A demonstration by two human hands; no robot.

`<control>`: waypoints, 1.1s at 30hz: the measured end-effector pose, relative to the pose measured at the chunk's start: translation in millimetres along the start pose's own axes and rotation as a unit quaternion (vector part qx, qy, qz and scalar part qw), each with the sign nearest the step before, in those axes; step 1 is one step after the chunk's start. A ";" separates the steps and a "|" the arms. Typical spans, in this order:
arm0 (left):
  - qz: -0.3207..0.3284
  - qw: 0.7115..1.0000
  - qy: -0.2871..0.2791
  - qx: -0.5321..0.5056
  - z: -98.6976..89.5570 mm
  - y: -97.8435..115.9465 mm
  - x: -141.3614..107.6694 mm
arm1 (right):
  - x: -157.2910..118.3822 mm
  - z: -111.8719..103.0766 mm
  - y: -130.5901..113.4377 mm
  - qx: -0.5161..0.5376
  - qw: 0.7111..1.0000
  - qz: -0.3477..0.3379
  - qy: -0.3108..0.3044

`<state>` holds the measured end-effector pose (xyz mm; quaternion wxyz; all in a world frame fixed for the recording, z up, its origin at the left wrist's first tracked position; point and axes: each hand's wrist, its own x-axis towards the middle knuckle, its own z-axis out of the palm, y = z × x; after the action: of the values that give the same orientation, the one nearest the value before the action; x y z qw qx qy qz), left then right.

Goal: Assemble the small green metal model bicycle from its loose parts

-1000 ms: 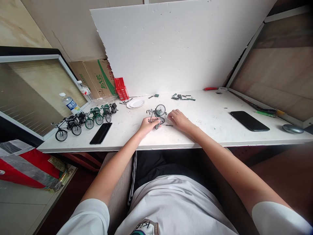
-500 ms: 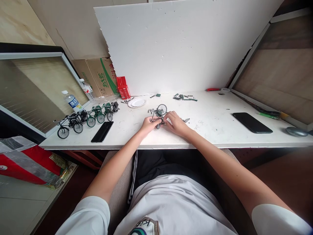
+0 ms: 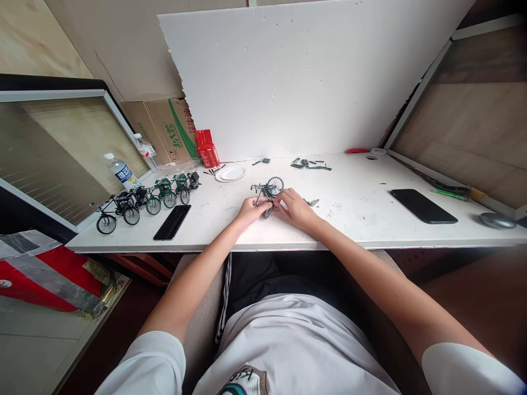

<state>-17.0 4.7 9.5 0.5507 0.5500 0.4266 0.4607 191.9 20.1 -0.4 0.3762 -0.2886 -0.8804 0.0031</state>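
Observation:
A small dark model bicycle (image 3: 274,187) is held just above the white table, its spoked wheel pointing away from me. My left hand (image 3: 250,212) grips its frame from the left, thumb and fingers closed. From the right, my right hand (image 3: 297,207) pinches at the near end of the bicycle; whether a small part sits between those fingertips is too fine to tell. The fingers hide much of the bicycle's middle. Right of my right hand lies a small grey part (image 3: 313,202) on the table.
Several finished model bicycles (image 3: 153,204) stand at the left, behind a phone (image 3: 172,222). Green and black parts (image 3: 310,164) lie at the back, near white plates (image 3: 230,173). Another phone (image 3: 424,206) and a mouse (image 3: 498,220) are at the right. Bottles (image 3: 123,171) stand far left.
The model bicycle has shifted slightly to the right and its wheel a little nearer to me. Both hands keep nearly the same place, with the right fingers slightly more closed together.

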 end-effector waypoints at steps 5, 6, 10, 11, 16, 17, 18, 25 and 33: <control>-0.004 1.000 -0.007 0.004 -1.2 -4.6 3.1 | -0.7 0.6 0.4 0.004 1.000 -0.004 0.002; -0.003 1.000 -0.011 0.007 -1.6 -5.4 3.7 | -0.6 0.5 0.0 0.007 1.000 -0.007 0.001; -0.003 1.000 -0.018 0.014 -3.2 -6.7 4.8 | 0.0 0.9 -0.8 0.014 1.000 -0.017 -0.006; -0.005 1.000 -0.016 0.016 -3.5 -6.5 4.7 | 0.0 1.1 -0.6 0.014 1.000 -0.018 -0.006; -0.016 0.999 -0.019 0.032 -4.4 -5.0 3.8 | -0.6 1.5 1.5 0.024 1.000 -0.019 0.002; -0.017 0.999 -0.021 0.035 -4.6 -5.1 4.0 | -0.7 1.1 1.4 0.029 0.999 -0.016 0.004; -0.016 0.999 -0.023 0.037 -4.8 -5.4 4.3 | -0.7 0.6 1.1 0.035 0.999 -0.012 0.007; -0.023 0.999 -0.029 0.032 -5.3 -9.5 7.2 | -0.2 -2.8 -2.3 0.079 0.997 0.019 0.012; -0.028 0.999 -0.024 0.028 -4.6 -7.3 6.5 | -0.8 -2.8 -2.1 0.095 0.995 0.028 0.013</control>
<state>-19.8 12.3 2.3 0.5574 0.5641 0.4412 0.4200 193.1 17.4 1.5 0.4131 -0.2764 -0.8626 0.0938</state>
